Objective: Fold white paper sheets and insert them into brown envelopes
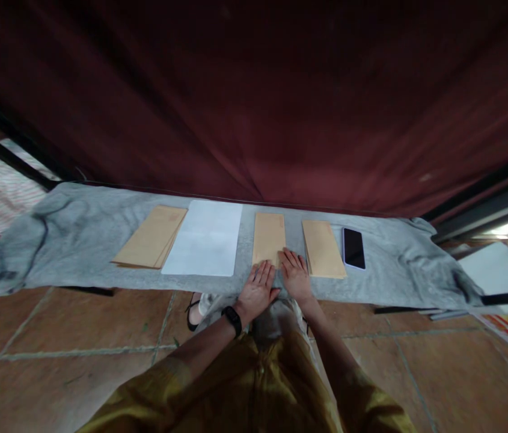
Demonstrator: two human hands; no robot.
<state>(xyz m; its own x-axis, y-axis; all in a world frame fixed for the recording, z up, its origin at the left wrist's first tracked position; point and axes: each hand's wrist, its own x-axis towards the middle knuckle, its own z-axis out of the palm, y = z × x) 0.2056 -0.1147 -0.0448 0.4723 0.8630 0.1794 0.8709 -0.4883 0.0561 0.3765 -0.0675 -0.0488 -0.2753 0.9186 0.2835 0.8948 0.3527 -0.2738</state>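
Observation:
A brown paper envelope (269, 236) lies flat in front of me on a grey cloth. My left hand (259, 287), with a black band on its wrist, rests on the envelope's near left end, fingers stretched out. Flat on its near right corner lie the fingertips of my right hand (295, 273), also outstretched. Just right of that hand is a small stack of brown envelopes (324, 248). Left of the middle envelope are white paper sheets (204, 237), with another stack of brown envelopes (151, 237) beside them. The near edge of the middle envelope is partly hidden under my fingers.
A phone (353, 248) lies right of the right stack. Grey cloth (398, 258) covers the narrow table. Dark red fabric (254, 108) hangs along its far side. Metal bars (483, 198) stand at the right, near a white board (501, 267). Tiled floor (100, 337) lies below.

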